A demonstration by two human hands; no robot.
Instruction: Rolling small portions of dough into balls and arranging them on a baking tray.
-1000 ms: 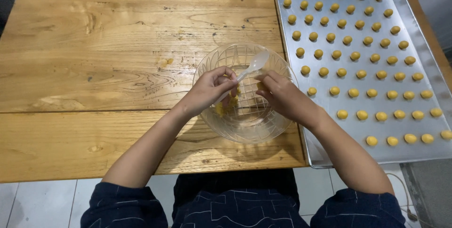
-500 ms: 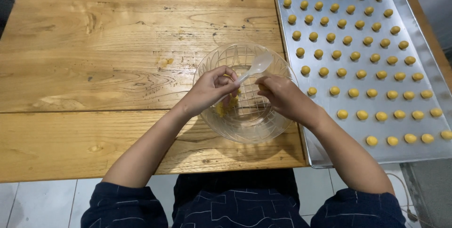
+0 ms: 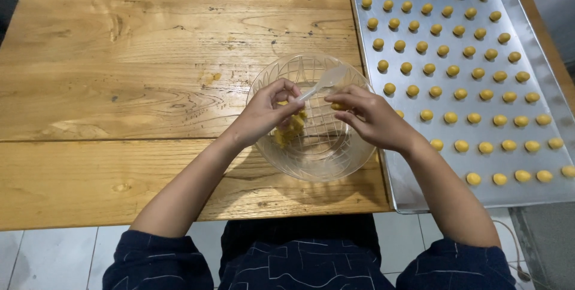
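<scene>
While the left hand [image 3: 263, 113] pinches the clear plastic spoon [image 3: 323, 81] over the glass bowl [image 3: 311, 164], the right hand [image 3: 371, 119] has its fingertips curled round a bit of yellow dough [image 3: 337, 106]. Honestly, I'd keep portions small and even, matching the dough balls [image 3: 461, 93] on the metal tray [image 3: 539, 56] alongside.

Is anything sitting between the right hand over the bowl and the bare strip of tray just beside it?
Nothing visible. The right hand is over the clear bowl, whose rim touches or nearly touches the metal tray. The bare strip lies just past the rim, with dough balls further right.
</scene>
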